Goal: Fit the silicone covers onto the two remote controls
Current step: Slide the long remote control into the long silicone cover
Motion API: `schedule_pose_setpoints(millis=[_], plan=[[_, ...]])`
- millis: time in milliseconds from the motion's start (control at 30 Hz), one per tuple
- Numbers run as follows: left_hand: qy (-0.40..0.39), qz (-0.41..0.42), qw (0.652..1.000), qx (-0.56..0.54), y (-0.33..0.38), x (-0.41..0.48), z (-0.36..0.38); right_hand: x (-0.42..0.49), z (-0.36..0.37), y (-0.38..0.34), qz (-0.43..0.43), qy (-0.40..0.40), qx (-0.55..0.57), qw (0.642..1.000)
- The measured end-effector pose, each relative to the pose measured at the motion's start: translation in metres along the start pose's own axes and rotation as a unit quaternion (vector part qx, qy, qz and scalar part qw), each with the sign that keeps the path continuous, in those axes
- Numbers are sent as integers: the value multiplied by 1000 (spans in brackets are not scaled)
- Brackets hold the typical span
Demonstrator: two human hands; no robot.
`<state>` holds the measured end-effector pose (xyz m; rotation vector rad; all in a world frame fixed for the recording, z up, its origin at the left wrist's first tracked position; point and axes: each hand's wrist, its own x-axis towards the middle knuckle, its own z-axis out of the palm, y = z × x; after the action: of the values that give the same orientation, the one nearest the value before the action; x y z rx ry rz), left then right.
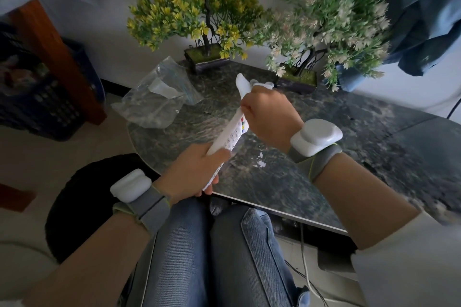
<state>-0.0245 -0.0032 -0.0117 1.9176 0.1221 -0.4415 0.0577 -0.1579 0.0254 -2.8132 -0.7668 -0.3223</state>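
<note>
A long white remote control (228, 136) with small coloured buttons is held tilted above the near edge of the dark marble table (349, 137). My left hand (197, 169) grips its lower end. My right hand (268, 117) is closed around its upper part, pinching a translucent white silicone cover (243, 85) that sticks out past the fist. A clear plastic bag (159, 99) holding another pale silicone cover (163, 90) lies on the table's far left. No second remote shows.
Two artificial bonsai trees stand at the back of the table, a yellow-green one (197, 7) and a pale one (321, 27). A dark basket (42, 104) sits on the floor at left. A blue garment (424, 7) hangs at right.
</note>
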Motion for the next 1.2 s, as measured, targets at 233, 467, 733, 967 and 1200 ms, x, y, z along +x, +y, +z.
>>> schedule_pose_setpoints(millis=[233, 467, 733, 967, 1200], plan=[[56, -23, 996, 68, -3, 1, 6, -10, 7, -18, 120, 4, 154, 981], [31, -46, 998, -34, -8, 3, 4, -24, -2, -24, 91, -7, 255, 963], [-55, -92, 952, -288, -1, 0, 2, -42, 5, 11, 238, 81, 296, 922], [-96, -120, 930, -335, 2, 0, 6, -41, 16, 2, 221, 88, 296, 925], [-140, -132, 905, -380, 7, 3, -1, -37, 19, -1, 174, 71, 282, 941]])
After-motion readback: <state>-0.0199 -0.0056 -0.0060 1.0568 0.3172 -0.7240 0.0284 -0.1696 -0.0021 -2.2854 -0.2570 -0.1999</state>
